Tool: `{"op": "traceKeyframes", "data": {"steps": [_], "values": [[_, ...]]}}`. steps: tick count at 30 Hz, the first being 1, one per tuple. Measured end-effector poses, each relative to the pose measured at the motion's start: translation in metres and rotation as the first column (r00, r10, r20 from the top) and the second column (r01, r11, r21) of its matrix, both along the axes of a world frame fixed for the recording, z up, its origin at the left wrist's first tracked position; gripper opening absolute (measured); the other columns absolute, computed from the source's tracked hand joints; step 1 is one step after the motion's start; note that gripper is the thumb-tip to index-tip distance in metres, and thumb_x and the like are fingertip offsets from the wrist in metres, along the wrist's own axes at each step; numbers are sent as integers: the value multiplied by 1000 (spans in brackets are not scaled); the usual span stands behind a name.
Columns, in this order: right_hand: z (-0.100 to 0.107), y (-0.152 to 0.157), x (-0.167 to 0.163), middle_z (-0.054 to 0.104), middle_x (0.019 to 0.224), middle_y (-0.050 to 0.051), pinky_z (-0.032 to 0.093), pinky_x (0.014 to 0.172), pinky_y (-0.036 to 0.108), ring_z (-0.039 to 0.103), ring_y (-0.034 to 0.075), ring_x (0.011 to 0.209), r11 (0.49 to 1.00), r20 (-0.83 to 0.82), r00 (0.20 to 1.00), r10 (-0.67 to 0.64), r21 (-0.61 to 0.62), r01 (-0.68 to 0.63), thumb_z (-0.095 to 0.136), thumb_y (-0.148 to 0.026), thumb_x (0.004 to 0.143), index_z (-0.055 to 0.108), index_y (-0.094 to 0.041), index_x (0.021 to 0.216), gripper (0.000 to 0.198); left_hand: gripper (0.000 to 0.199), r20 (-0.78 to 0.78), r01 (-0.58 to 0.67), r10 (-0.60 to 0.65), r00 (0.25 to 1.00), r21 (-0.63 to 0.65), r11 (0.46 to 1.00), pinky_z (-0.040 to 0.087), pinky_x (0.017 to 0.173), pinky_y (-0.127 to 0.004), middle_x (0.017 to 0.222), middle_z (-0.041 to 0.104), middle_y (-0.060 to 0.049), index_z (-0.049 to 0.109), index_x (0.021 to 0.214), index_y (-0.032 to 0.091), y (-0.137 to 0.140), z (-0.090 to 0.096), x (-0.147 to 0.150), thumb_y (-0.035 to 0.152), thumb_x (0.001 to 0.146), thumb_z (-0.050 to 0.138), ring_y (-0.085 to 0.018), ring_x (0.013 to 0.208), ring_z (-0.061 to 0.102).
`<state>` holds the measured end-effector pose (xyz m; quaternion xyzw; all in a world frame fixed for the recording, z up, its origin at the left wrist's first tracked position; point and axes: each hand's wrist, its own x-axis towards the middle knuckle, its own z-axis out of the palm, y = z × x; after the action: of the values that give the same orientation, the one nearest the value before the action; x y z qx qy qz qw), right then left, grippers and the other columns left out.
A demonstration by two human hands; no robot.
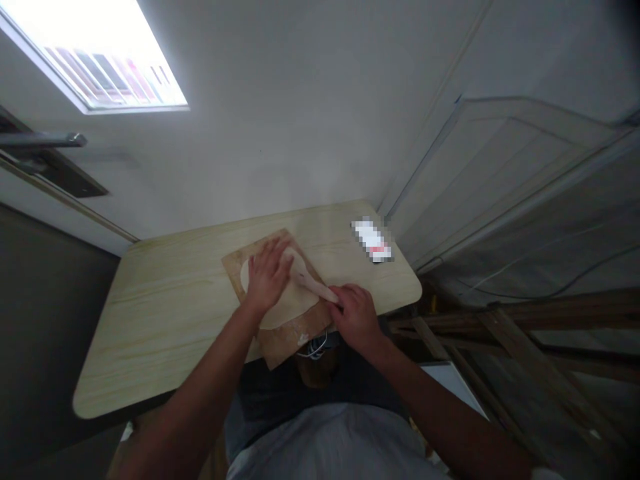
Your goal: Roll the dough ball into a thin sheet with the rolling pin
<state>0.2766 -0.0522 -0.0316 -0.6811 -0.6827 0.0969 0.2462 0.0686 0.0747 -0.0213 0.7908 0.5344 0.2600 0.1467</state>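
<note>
A thin, pale sheet of dough lies on a wooden board that is set at an angle on the table. My left hand rests palm down over the upper part of the dough, its fingers stretched out. A pale wooden stick that looks like a rolling pin slants across the right side of the dough. My right hand is closed around its near end. Whether the dough wraps around the far end of the stick, I cannot tell. My left fingertips are close to that far end.
The light wood-grain table has rounded corners and stands against a white door with a metal handle. A phone-like object, blurred out, lies at the back right. Wooden beams are low on the right.
</note>
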Motion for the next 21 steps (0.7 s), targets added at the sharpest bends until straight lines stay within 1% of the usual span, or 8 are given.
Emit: {"op": "traceKeyframes", "data": {"steps": [3, 5, 6, 9, 11, 16, 18, 21], "values": [[2, -9, -5, 74, 106, 9, 44, 96, 41, 63, 27, 103, 999, -39, 999, -18, -47, 17, 64, -24, 90, 70, -19, 116, 27, 54, 140, -239, 231, 963, 49, 970, 36, 117, -50, 145, 58, -14, 58, 137, 17, -7, -10, -35, 51, 99, 40, -29, 137, 50], [2, -21, -13, 74, 106, 9, 45, 95, 42, 64, 27, 102, 997, -68, 998, -17, -70, 12, 64, -26, 90, 70, -18, 115, 27, 56, 113, -337, 334, 936, 6, 941, 40, 114, -52, 136, 64, -18, 61, 133, 12, -9, -16, -51, 50, 96, 43, -32, 130, 57], [1, -28, -18, 74, 106, 9, 45, 94, 42, 64, 27, 102, 997, -91, 996, -5, -82, -2, 64, -26, 90, 70, -18, 115, 27, 56, 96, -355, 355, 930, -21, 935, 41, 113, -53, 133, 65, -19, 61, 132, 11, -9, -18, -55, 49, 95, 43, -34, 128, 58], [0, -49, -34, 73, 107, 7, 47, 95, 40, 64, 25, 102, 988, -239, 969, 54, -126, -86, 63, -29, 92, 69, -20, 115, 25, 57, 120, -304, 317, 941, -117, 946, 45, 110, -49, 136, 64, -17, 55, 141, 13, -1, -16, -57, 46, 95, 44, -32, 127, 60], [-1, -60, -39, 72, 108, 7, 48, 94, 39, 64, 24, 103, 986, -356, 934, 34, -138, -88, 62, -34, 93, 68, -22, 116, 26, 57, 154, -263, 290, 945, -171, 949, 48, 107, -45, 140, 62, -15, 52, 144, 16, 8, -11, -53, 44, 95, 45, -29, 126, 61], [-3, -65, -18, 70, 113, 10, 51, 91, 39, 65, 25, 103, 976, -508, 839, -196, -185, 116, 55, -47, 96, 64, -20, 121, 38, 51, 77, -253, 284, 956, -275, 927, 51, 101, -42, 130, 69, -13, 60, 136, 17, 29, -4, -45, 46, 97, 41, -28, 118, 66], [-3, -63, -3, 70, 114, 11, 52, 90, 38, 65, 26, 104, 967, -525, 813, -251, -182, 180, 54, -50, 96, 63, -20, 123, 42, 53, -17, -248, 252, 968, -252, 936, 50, 101, -44, 129, 70, -13, 58, 137, 18, 29, -5, -38, 49, 97, 42, -29, 118, 65], [0, -58, 13, 71, 114, 11, 52, 89, 38, 65, 26, 104, 963, -523, 809, -268, -161, 215, 55, -51, 94, 64, -19, 120, 43, 59, -197, -160, 139, 971, -93, 983, 42, 109, -49, 139, 63, -13, 56, 138, 21, 19, -9, -22, 58, 92, 51, -33, 128, 57]]}}
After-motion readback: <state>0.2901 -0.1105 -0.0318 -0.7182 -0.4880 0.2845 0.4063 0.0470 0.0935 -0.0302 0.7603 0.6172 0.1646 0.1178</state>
